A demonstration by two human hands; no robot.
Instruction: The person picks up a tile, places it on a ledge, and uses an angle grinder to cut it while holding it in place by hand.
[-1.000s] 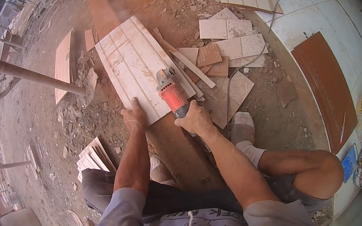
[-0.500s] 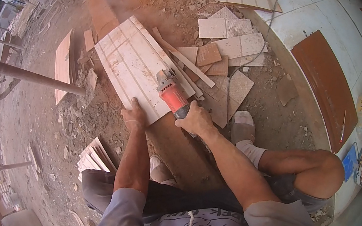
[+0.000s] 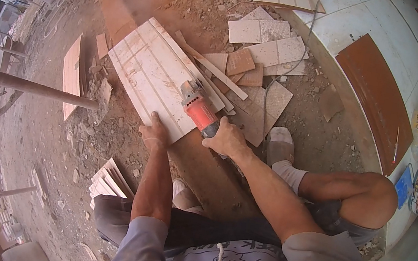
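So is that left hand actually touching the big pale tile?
Touching. The head view shows the left hand resting on the near edge of the large ribbed tile, with its fingers lying on the tile's surface.

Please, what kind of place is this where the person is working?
Probably an outdoor building site: the right hand holds an angle grinder on a large tile, and cut tile pieces lie on the dirt ground.

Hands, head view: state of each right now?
Left hand: open, pressed on the near edge of the tile.
Right hand: closed around the angle grinder, which sits on the tile.
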